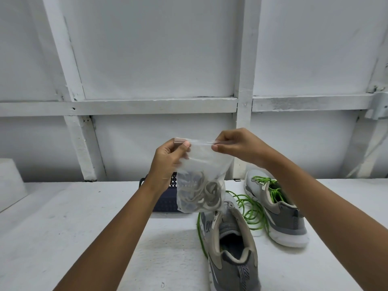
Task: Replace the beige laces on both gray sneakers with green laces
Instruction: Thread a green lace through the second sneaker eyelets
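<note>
We're in a bare, workshop-like room: white-painted panel wall (159, 49) crossed by rough battens (147, 106), scuffed white worktable (63, 217) below it.

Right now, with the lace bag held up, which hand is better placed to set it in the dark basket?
Probably the left hand: it pinches a top corner of the bag, and the basket lies just by its wrist. The right hand pinches the other side, toward the sneakers.
</note>
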A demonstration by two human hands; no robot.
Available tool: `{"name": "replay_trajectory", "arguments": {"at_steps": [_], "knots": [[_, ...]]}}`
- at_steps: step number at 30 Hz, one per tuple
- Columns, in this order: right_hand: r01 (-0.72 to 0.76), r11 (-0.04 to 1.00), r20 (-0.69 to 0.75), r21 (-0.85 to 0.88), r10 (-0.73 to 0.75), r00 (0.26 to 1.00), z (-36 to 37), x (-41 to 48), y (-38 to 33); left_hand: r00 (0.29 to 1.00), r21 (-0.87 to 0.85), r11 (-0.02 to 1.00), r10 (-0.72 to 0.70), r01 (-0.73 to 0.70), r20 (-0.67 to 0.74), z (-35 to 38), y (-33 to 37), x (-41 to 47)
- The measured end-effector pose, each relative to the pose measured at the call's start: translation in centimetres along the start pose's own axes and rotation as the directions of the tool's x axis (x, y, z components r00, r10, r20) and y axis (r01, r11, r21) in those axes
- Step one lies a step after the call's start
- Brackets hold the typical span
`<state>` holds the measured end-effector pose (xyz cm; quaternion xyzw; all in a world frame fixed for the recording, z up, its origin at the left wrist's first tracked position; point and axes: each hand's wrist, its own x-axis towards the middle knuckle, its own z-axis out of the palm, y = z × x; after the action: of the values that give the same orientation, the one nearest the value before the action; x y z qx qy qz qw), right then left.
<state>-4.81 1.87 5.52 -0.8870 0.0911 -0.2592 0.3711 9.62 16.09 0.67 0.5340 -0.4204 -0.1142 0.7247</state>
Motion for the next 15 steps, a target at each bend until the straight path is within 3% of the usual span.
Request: {"name": "replay_trajectory", "arguments": {"at_steps": [3, 5, 8, 11, 15], "knots": [[-0.001, 0.999, 0.028, 0.038, 0.0, 1.0, -0.2, 0.1, 0.1, 0.984, -0.074, 0.991, -0.098, 0.111, 0.152, -0.5, 0.2, 0.0], [0.006, 1.0, 0.05, 0.017, -0.007, 0.999, -0.2, 0.1, -0.1, 0.978, 0.001, 0.993, -0.113, 0.115, 0.173, -0.2, 0.4, -0.2], [0.032, 0.998, 0.067, -0.059, -0.028, 0.997, -0.2, 0.1, -0.4, 0.996, 0.097, 0.994, -0.047, 0.04, 0.075, 0.9, 0.7, -0.4], [0.071, 0.985, 0.064, -0.159, -0.061, 0.996, -0.2, 0.2, -0.7, 1.0, 0.089, 0.996, 0.004, -0.004, 0.002, 1.5, 0.5, -0.4], [0.093, 0.983, 0.045, -0.161, -0.087, 0.995, -0.1, 0.3, -0.7, 1.0, 0.087, 0.996, 0.0, 0.002, -0.031, 1.7, 0.5, -0.6]]}}
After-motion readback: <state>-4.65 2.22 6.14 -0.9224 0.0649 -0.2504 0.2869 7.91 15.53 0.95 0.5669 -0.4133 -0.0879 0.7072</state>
